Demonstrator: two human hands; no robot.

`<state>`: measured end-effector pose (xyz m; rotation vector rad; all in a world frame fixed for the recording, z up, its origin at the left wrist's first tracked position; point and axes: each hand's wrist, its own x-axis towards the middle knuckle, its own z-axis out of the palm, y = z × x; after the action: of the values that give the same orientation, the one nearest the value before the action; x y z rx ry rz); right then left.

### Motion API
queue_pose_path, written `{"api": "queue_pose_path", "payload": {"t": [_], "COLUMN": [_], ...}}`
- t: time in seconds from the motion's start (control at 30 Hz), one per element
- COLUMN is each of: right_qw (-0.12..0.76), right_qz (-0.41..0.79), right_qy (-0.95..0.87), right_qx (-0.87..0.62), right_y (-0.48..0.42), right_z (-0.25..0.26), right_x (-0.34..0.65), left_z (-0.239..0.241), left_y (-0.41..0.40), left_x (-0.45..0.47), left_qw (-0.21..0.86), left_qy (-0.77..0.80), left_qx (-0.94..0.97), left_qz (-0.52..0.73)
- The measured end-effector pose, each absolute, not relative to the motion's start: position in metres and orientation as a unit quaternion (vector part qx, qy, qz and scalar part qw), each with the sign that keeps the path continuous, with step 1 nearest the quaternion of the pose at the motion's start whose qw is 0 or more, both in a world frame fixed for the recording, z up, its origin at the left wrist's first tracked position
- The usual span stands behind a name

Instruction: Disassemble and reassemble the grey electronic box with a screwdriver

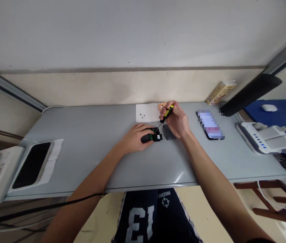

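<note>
My left hand (134,136) rests on the grey table (87,141) and grips a small black device (152,136) with a green part showing at its open end. My right hand (177,119) is closed around a screwdriver (166,113) with a black and yellow handle, held upright, its thin tip pointing down onto the black device. A small dark grey block (168,132) lies just right of the device, under my right hand. A white paper sheet (146,112) with tiny dark bits on it lies behind my hands.
A phone (210,125) with a lit screen lies to the right. Farther right sit a white charging block with cables (264,136) and a small carton (220,91) by the wall. At the left edge lies a black-screened slab on white wrap (32,163).
</note>
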<state>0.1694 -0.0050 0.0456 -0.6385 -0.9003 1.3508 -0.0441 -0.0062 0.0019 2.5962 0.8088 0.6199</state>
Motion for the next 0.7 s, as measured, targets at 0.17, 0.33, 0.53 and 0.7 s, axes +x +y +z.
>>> {"api": "queue_pose_path", "payload": {"t": [0.17,0.33,0.53,0.7], "right_qw": [0.673,0.67,0.656,0.66], "right_qz": [0.601,0.576,0.563,0.591], "right_qy": [-0.355,-0.379,-0.421,-0.378], "right_qx": [-0.245,-0.275,-0.275,-0.269], "right_y": [-0.0057,-0.007,-0.005,-0.0061], "right_z": [0.0425,0.0405,0.039,0.0413], "right_x": [0.1651,0.1636,0.1701,0.1674], "left_z": [0.0009,-0.0009,0.0008,0.0016], "left_y": [-0.0052,-0.0032,-0.0035,-0.0033], "left_x": [-0.0448,-0.0451,-0.0447,-0.0439], "left_qw": [0.172,0.171,0.179,0.177], "left_qy": [0.285,0.283,0.282,0.282], "left_qx": [0.917,0.918,0.915,0.915], "left_qz": [0.219,0.219,0.225,0.227]}}
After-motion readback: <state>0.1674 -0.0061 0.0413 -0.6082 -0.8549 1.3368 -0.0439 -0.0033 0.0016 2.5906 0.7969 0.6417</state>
